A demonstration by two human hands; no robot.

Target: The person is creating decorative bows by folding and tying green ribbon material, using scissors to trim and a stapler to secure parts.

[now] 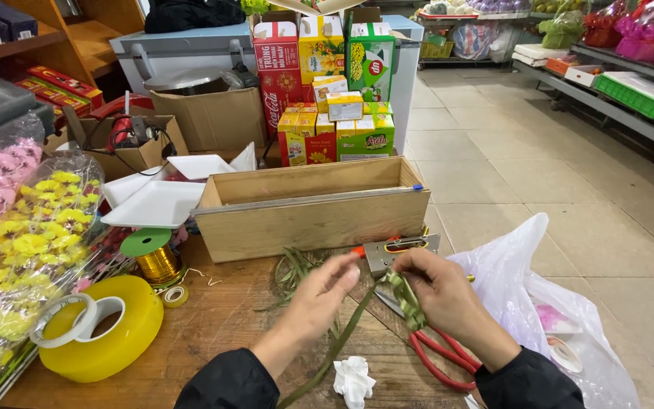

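My right hand (448,299) pinches a folded loop of green ribbon (405,299) over the wooden table (213,333). A long tail of that ribbon runs down and to the left, toward my body. My left hand (319,303) has its fingers on the ribbon beside the loop. Just beyond the hands lies a metal stapler (399,250). Red-handled scissors (440,360) lie under my right wrist. A crumpled white tissue (353,381) lies near the table's front edge.
A long wooden box (312,212) stands behind the hands. Big tape rolls (100,329), a gold wire spool (153,257), white foam trays (157,204) and wrapped flower bunches (17,250) fill the left. A white plastic bag (546,310) hangs at right. Cartons stand behind.
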